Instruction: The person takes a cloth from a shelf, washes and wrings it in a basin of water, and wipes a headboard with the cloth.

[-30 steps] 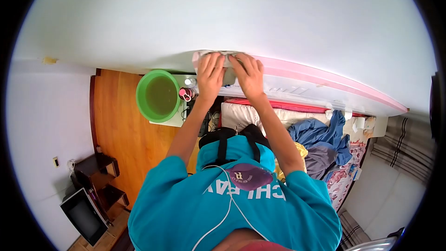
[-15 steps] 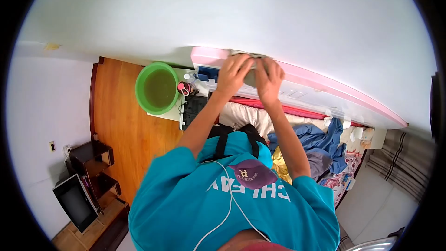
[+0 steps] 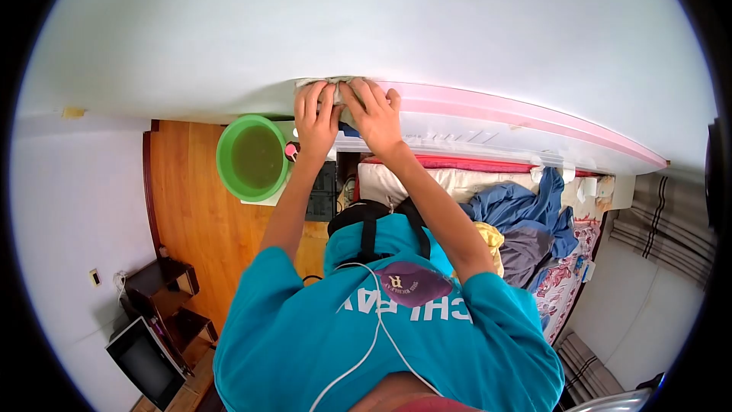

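A pale greyish cloth [image 3: 340, 94] lies bunched over the left end of a long white panel with a pink top edge [image 3: 473, 102], which stands against the wall. My left hand [image 3: 315, 118] grips the cloth at its left part, fingers bent over the top. Close beside it, my right hand [image 3: 371, 113] presses on the right part of the same cloth, its fingers curled. The cloth hides the panel's end, and part of the cloth is covered by my fingers.
On the left, a green basin [image 3: 223, 159] of murky water stands on a pale surface, near a bottle with a pink top [image 3: 291, 151]. A bed with blue clothes [image 3: 507, 210] is below the panel. A dark-screened television [image 3: 146, 364] stands lower left.
Both hands have moved left along the pink edge with the cloth, reaching the panel's left end. The view has shifted slightly.
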`<action>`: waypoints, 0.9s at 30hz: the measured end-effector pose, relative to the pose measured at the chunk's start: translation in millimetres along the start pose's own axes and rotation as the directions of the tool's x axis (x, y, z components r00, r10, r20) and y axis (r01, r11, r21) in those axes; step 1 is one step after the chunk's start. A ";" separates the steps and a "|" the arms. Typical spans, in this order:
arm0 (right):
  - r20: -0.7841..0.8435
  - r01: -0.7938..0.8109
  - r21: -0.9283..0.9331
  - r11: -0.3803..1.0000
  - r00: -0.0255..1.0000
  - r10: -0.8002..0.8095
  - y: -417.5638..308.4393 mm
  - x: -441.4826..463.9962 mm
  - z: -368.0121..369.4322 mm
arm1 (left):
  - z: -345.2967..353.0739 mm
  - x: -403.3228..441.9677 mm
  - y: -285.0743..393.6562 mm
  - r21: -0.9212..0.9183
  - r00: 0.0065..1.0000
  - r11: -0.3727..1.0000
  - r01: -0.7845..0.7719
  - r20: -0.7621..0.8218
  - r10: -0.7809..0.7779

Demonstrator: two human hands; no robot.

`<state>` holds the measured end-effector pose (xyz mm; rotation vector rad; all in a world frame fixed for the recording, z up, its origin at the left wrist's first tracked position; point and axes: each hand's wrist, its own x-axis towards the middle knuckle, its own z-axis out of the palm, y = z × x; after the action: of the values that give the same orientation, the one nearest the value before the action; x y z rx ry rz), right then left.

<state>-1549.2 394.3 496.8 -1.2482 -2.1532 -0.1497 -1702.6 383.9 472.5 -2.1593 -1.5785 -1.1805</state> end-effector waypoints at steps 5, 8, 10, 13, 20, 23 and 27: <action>0.011 0.006 0.025 1.000 1.000 -0.006 22.2 -9.6 -14.3 | 12.5 -0.8 19.0 -0.020 0.999 0.999 0.038 0.005 -0.038; 0.004 -0.054 0.013 0.998 0.999 0.054 48.3 -26.7 -28.9 | 30.7 2.5 45.2 -0.051 1.000 0.998 -0.029 0.000 0.029; -0.017 -0.063 -0.019 0.998 0.998 0.063 67.3 -37.2 -40.4 | 43.9 4.6 63.7 -0.074 0.999 0.996 -0.050 0.002 0.050; -0.024 -0.081 -0.043 0.996 0.997 0.080 101.5 -57.3 -55.3 | 65.8 10.6 98.3 -0.123 0.997 0.989 -0.077 -0.005 0.077; -0.114 -0.175 -0.115 0.978 0.980 0.162 139.9 -82.4 -71.8 | 75.9 29.6 134.5 -0.218 0.986 0.965 -0.147 0.044 0.161; -0.135 -0.157 -0.065 0.986 0.980 0.147 119.2 -72.6 -58.5 | 63.4 25.9 117.4 -0.215 0.977 0.962 -0.170 0.088 0.192; -0.089 -0.043 -0.041 0.998 0.995 0.040 67.9 -40.2 -28.8 | 39.2 10.0 63.8 -0.066 0.999 0.997 -0.046 0.023 0.048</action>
<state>-1466.5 390.0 482.2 -1.2856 -2.0572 -0.2297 -1627.2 388.6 471.2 -2.2470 -1.5102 -1.2122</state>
